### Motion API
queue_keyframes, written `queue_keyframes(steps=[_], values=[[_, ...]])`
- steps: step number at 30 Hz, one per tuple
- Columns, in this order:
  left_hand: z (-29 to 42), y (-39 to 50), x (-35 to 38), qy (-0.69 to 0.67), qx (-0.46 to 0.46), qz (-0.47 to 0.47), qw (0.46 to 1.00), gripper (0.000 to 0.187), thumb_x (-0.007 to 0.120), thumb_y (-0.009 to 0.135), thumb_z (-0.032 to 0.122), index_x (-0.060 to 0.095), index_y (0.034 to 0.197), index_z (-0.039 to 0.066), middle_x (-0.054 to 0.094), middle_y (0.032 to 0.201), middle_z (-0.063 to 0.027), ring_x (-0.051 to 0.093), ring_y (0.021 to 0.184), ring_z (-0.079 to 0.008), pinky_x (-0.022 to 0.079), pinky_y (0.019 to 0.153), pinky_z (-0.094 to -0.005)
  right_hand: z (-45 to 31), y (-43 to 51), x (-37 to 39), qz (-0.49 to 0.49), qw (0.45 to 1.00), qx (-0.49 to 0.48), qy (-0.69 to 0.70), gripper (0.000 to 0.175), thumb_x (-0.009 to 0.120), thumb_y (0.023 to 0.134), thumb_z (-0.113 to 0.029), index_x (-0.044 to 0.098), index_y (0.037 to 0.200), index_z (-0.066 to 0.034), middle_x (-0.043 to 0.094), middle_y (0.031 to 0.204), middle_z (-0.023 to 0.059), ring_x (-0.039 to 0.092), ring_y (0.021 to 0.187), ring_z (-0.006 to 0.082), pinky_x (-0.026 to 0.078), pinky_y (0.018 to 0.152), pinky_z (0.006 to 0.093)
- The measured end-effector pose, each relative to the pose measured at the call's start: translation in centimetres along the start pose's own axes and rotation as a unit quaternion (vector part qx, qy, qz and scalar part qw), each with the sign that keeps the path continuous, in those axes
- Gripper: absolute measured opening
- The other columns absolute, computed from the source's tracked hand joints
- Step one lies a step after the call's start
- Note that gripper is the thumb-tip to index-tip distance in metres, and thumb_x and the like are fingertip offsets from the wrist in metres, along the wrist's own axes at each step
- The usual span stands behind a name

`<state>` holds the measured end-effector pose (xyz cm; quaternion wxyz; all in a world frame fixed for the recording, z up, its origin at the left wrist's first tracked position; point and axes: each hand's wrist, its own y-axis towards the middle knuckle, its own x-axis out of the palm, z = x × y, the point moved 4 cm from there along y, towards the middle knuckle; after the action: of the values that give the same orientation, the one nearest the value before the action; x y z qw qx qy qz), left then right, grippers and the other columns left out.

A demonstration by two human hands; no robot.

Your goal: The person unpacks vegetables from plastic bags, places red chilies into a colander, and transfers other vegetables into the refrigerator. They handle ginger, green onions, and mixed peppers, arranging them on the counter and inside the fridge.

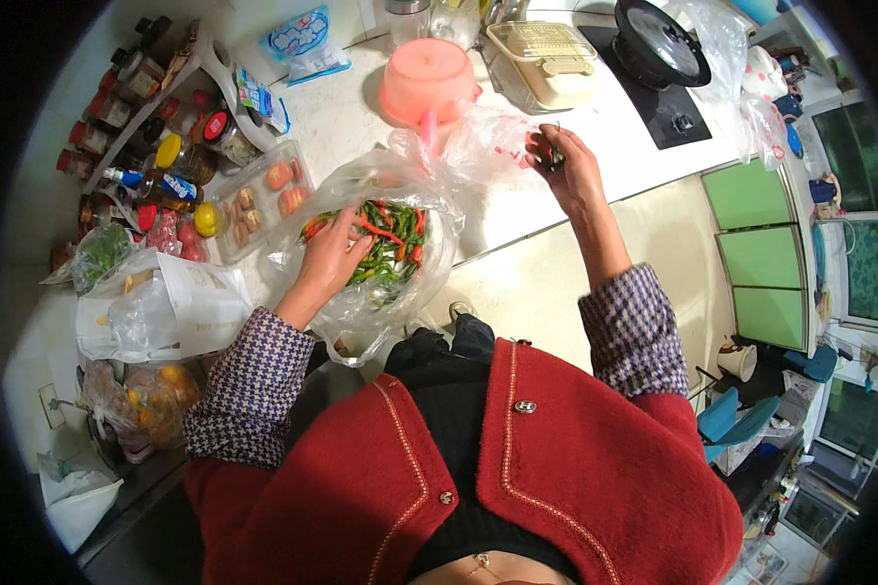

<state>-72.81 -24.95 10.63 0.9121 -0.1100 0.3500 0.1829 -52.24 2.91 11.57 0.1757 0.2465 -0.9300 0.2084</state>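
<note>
In the open mouth of a large clear plastic bag (pixel 439 219) lie several green and red chili peppers (pixel 395 238). My left hand (pixel 327 252) reaches over the bag's left side, its fingers apart and touching the peppers. Between the bent fingers of my right hand (pixel 574 164) are small dark green and reddish chili peppers (pixel 554 156), partly hidden. That hand is above the counter, beside a thin clear bag with red print (pixel 483 139). A pink plastic pot-shaped vessel (pixel 430 77) stands upside down behind the bags, its handle partly under the thin plastic.
Left of the peppers, a clear tray (pixel 267 194) holds food, near seasoning jars (pixel 227 139) on a rack. A paper bag (pixel 197 307) stands closer. At the back are a lidded cream box (pixel 545 66) and a lidded black pan (pixel 662 44) on a cooktop (pixel 647 110). The counter edge (pixel 527 235) runs before me.
</note>
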Motion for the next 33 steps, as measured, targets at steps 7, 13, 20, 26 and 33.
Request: queue_keyframes(steps=[7, 13, 20, 26, 33], values=[[1.3, 0.5, -2.5, -0.02, -0.005, 0.091, 0.996, 0.054, 0.057, 0.082, 0.008, 0.036, 0.131, 0.005, 0.061, 0.101, -0.0116, 0.063, 0.079, -0.0226, 0.049, 0.072, -0.0338, 8.2, 8.9, -3.9, 0.019, 0.866, -0.139, -0.481, 0.025, 0.062, 0.081, -0.022, 0.054, 0.085, 0.0017, 0.048, 0.069, 0.0039, 0.043, 0.063, 0.0137, 0.037, 0.057, 0.0295], [2.2, -1.7, -6.0, 0.011, -0.036, 0.082, 0.996, 0.035, 0.055, 0.083, 0.01, 0.052, 0.118, 0.006, 0.063, 0.096, -0.0125, 0.063, 0.075, -0.0252, 0.048, 0.069, -0.0328, 6.5, 9.8, -3.4, -0.033, 0.75, -0.221, -0.623, 0.04, 0.068, 0.073, -0.024, 0.055, 0.097, 0.0056, 0.06, 0.084, 0.0235, 0.059, 0.08, 0.0364, 0.045, 0.071, 0.0431], [1.4, -7.8, -4.1, 0.191, 0.003, 0.006, 0.982, 0.037, 0.058, 0.076, 0.008, 0.056, 0.113, 0.001, 0.059, 0.105, -0.0141, 0.052, 0.102, -0.0297, 0.043, 0.087, -0.0363, -0.5, 0.7, 3.3, -0.036, 0.756, -0.363, -0.544, 0.03, 0.058, 0.079, -0.003, 0.057, 0.109, 0.0002, 0.058, 0.107, 0.0185, 0.055, 0.1, 0.0342, 0.044, 0.087, 0.0369], [-1.5, -8.9, 3.6, 0.356, 0.06, -0.05, 0.931, 0.047, 0.067, 0.067, 0.014, 0.059, 0.113, 0.011, 0.058, 0.101, -0.0082, 0.05, 0.106, -0.0261, 0.028, 0.102, -0.0448, 9.1, -10.8, 12.7, -0.431, 0.666, -0.403, -0.457, 0.04, 0.057, 0.071, 0.001, 0.056, 0.11, -0.0047, 0.056, 0.112, 0.0129, 0.055, 0.1, 0.03, 0.044, 0.085, 0.0385], [-3.8, -12.3, 2.3, 0.36, -0.025, -0.242, 0.901, 0.025, 0.058, 0.069, 0.011, 0.067, 0.092, 0.018, 0.058, 0.083, -0.0046, 0.056, 0.091, -0.0222, 0.033, 0.096, -0.0446, 19.0, -7.4, 11.9, -0.531, 0.509, -0.221, -0.641, 0.041, 0.049, 0.082, -0.014, 0.05, 0.123, -0.0137, 0.035, 0.137, 0.0149, 0.045, 0.118, 0.0325, 0.041, 0.095, 0.0377]])
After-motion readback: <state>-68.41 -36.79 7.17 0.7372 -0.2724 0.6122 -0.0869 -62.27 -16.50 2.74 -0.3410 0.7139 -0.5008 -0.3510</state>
